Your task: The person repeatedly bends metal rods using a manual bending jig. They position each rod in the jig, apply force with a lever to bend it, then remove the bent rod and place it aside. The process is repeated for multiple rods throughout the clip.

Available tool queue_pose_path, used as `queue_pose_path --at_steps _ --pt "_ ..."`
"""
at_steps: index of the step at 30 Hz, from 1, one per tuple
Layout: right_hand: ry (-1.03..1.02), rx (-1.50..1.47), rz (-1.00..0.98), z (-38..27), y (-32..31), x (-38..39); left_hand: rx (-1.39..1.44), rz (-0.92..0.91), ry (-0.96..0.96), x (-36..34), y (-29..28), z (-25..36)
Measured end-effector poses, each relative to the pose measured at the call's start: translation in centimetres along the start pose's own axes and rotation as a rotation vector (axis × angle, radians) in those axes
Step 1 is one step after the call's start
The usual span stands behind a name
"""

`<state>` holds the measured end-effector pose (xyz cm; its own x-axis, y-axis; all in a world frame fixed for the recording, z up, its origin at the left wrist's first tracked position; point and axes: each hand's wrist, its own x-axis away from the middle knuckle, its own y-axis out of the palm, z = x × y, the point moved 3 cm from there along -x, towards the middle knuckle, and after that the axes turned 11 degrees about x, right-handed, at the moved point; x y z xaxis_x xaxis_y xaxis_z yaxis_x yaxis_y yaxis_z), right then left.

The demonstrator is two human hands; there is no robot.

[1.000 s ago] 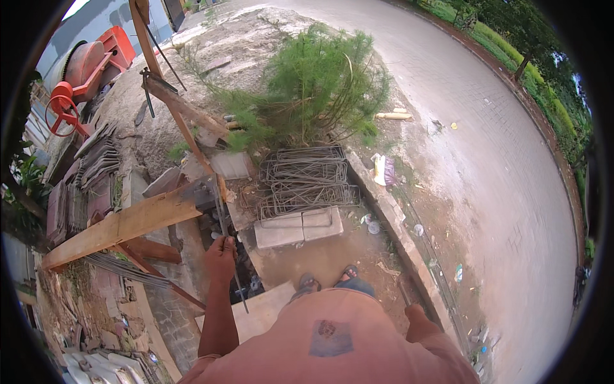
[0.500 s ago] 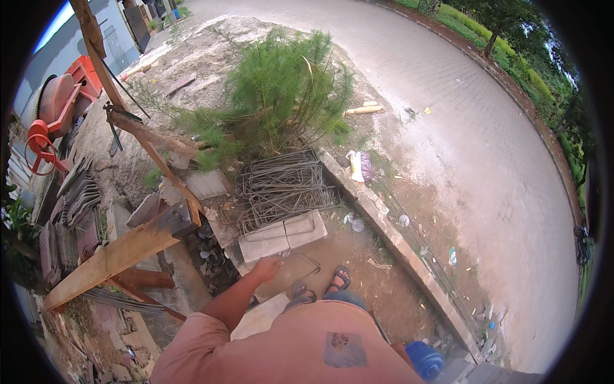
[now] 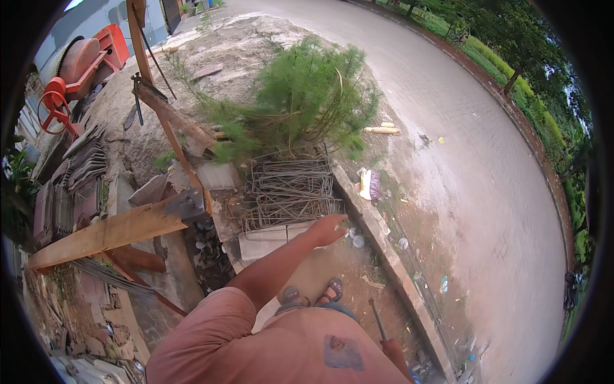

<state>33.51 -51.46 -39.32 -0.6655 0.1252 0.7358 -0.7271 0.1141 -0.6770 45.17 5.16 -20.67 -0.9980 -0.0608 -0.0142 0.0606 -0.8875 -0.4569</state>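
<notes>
My left hand (image 3: 329, 230) reaches across my front to the right end of a pile of bent steel stirrups (image 3: 291, 185). Its fingers look curled, and whatever lies in them is hidden from above. Under the near edge of the pile sit pale concrete blocks (image 3: 252, 248), partly covered by my forearm. Low on my right side, my right hand (image 3: 394, 351) is closed around a slim metal bar (image 3: 378, 319), which points forward and slightly left over the dirt. The hand is partly cut off by my shirt.
A concrete kerb (image 3: 390, 256) runs along my right, with a paved road (image 3: 486, 192) beyond it. Timber beams (image 3: 109, 235) stand on the left. A feathery green bush (image 3: 307, 96) grows behind the pile, and an orange cement mixer (image 3: 83, 67) stands far left.
My left hand has moved right and forward to the pile's end; the bent rod seen beside it before is no longer distinct. My right hand and the metal bar have come into view.
</notes>
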Motion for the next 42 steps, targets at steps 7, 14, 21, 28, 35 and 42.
queue_pose_path --at_steps 7,14,21,28,35,42 --pt "0.019 0.086 -0.080 -2.1 -3.0 3.9 -0.323 -0.524 -1.103 39.0 6.8 -27.0" --pt "-0.128 0.313 -0.175 -7.4 -7.4 -0.1 -0.253 0.137 -1.383 59.9 -1.8 -25.7" --pt "-0.641 0.487 0.084 -22.1 -12.4 -9.7 0.619 0.767 -1.243 35.7 1.2 -16.1" --pt "-1.003 0.353 0.215 -44.9 -24.2 3.9 0.950 0.643 -0.630 8.6 -1.8 -2.2" --pt "-1.508 0.120 0.202 -45.2 -35.4 6.5 1.140 0.921 0.238 1.3 -14.5 9.0" --pt "-1.745 -0.031 0.161 -45.4 -57.6 14.2 0.336 1.369 -0.576 14.7 -10.5 6.4"
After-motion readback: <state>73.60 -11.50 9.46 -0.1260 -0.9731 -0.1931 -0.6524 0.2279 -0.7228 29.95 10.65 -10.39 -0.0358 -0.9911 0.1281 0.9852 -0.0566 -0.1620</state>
